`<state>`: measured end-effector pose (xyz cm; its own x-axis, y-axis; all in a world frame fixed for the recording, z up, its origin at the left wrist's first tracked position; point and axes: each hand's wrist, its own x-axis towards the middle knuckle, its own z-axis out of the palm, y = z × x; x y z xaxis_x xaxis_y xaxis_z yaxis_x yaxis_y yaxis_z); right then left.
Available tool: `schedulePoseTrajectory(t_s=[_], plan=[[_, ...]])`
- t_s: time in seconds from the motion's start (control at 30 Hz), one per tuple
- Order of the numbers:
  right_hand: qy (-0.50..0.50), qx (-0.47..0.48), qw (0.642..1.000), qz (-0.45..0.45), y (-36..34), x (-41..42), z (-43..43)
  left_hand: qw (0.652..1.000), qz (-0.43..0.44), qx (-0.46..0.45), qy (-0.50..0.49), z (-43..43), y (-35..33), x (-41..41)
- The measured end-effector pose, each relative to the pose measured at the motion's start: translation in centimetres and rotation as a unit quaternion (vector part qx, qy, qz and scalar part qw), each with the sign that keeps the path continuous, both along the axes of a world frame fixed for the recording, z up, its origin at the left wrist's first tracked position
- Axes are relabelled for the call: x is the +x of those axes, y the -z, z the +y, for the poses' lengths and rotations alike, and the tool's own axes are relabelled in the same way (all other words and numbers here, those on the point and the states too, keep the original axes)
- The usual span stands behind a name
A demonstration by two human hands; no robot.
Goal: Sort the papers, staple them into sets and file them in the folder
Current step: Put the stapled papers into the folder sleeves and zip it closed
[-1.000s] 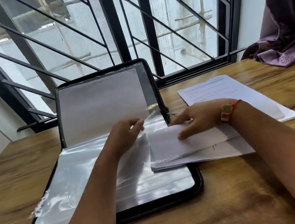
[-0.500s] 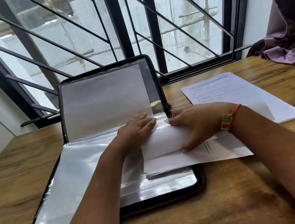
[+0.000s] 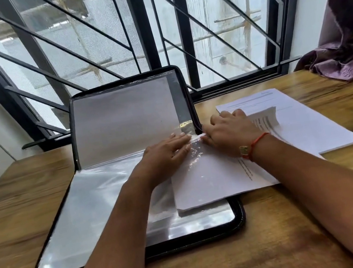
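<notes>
Head view. Open folder (image 3: pixel 239 216) lies on the table (image 3: pixel 261 255). Left hand (image 3: pixel 167 156) lies flat with fingers straight, pressing the clear sleeve (image 3: pixel 93 203) near the folder's right edge. Right hand (image 3: pixel 229 134) is just beside it, knuckles up and fingers bent on the paper set (image 3: pixel 213 181); can't tell if it pinches. The set straddles the folder's right edge. A paper stack (image 3: pixel 315 129) lies right of the folder.
</notes>
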<state>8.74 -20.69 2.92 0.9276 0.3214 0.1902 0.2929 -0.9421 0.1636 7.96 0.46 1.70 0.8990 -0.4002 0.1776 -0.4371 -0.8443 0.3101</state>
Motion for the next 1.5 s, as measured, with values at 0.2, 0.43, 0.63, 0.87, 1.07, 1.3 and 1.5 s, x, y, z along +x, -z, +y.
schedulePoseTrajectory(t_s=[0.2,0.43,0.63,0.87,1.07,1.3,1.5], plan=[[0.036,0.047,0.998,0.024,1.8,1.5,0.9,0.997,-0.065,-0.005,0.032,-0.2,0.2,-0.3],[0.06,0.117,0.99,-0.041,1.9,2.5,-0.1,0.993,-0.09,0.056,0.052,-0.5,-0.1,-0.7],[0.075,0.153,0.984,-0.042,2.1,2.5,-0.7,0.995,-0.032,0.091,0.037,-1.0,0.1,-0.9],[0.307,0.151,0.938,0.056,-0.3,1.7,-6.1,0.999,0.029,0.021,0.028,-1.0,0.2,-1.2],[0.286,0.178,0.933,0.128,-0.9,1.8,-9.7,0.999,-0.01,0.048,0.007,-1.2,-0.2,-1.4],[0.245,0.263,0.927,0.107,-0.8,2.3,-8.9,0.994,0.013,0.11,-0.021,-1.1,-0.3,-1.4],[0.205,0.36,0.899,0.139,-0.7,2.3,-7.8,0.991,0.051,0.122,-0.016,-1.2,-0.4,-1.4]])
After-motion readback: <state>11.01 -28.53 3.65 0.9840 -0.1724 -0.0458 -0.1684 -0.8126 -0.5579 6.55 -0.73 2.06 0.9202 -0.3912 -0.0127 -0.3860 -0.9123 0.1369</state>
